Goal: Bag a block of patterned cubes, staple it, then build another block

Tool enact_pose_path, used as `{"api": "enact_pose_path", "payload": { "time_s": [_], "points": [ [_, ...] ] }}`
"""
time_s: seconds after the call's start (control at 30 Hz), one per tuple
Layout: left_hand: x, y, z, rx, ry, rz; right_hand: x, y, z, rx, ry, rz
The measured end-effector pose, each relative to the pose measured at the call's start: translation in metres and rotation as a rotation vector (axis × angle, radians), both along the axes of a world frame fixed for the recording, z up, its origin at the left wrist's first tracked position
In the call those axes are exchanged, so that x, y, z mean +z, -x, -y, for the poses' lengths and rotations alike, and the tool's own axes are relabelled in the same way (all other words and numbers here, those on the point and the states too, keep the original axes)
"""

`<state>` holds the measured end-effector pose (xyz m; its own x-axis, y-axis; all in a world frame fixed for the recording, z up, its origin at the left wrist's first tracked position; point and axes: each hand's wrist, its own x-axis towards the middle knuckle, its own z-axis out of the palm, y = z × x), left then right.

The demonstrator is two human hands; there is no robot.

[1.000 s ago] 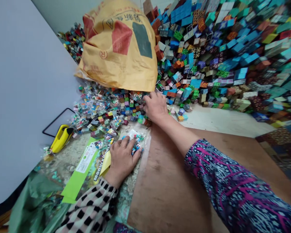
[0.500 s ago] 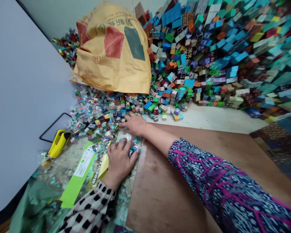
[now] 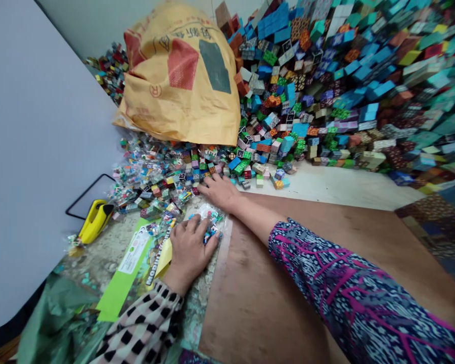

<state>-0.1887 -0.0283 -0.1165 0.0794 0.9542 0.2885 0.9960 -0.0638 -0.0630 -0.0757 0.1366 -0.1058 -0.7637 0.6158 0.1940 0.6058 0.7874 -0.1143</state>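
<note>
In the head view, my left hand lies palm down on the near left of the scene, above the mottled surface. Its fingers are spread and loosely bent, open over a clear packet of small colourful pieces. Just left of it lies a printed card with yellow on it, then a bright green strip with a white label.

My right hand reaches in from the right, across the far left corner of a brown board. Its fingertips are at the near edge of the small blocks; I cannot tell whether they grip one. Left of these blocks spread little clear bags, and nearer left sits a yellow and black tool.

Beyond, on the far side, stands a yellow sack, with a large pile of blocks to its right.
</note>
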Motion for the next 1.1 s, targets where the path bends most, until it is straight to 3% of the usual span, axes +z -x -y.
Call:
{"api": "enact_pose_path", "payload": {
  "time_s": [0.17,0.27,0.53,0.7,0.83,0.97,1.03,1.1],
  "points": [
    [0.0,0.001,0.0,0.0,-0.002,-0.001,0.002,-0.004,-0.004,-0.039,0.026,-0.006],
    [0.0,0.001,0.0,0.001,-0.008,-0.001,0.003,-0.004,-0.005,0.009,0.015,0.014],
    [0.0,-0.001,0.0,0.0,0.0,0.01,0.009,-0.019,-0.016,0.075,-0.154,-0.002],
    [0.0,-0.001,0.001,0.007,0.017,0.02,0.007,-0.058,-0.031,-0.07,-0.201,0.023],
    [-0.001,0.0,0.002,0.033,0.002,0.039,0.005,-0.088,-0.036,-0.275,-0.226,0.054],
    [0.0,0.001,0.002,0.02,-0.048,0.097,0.016,-0.083,-0.02,-0.383,-0.217,-0.054],
    [0.003,0.003,0.003,-0.006,-0.101,0.158,0.023,-0.067,0.001,-0.34,-0.155,-0.118],
    [0.009,0.008,0.003,-0.014,-0.182,0.253,0.026,-0.048,0.029,-0.202,-0.027,-0.15]
  ]
}}
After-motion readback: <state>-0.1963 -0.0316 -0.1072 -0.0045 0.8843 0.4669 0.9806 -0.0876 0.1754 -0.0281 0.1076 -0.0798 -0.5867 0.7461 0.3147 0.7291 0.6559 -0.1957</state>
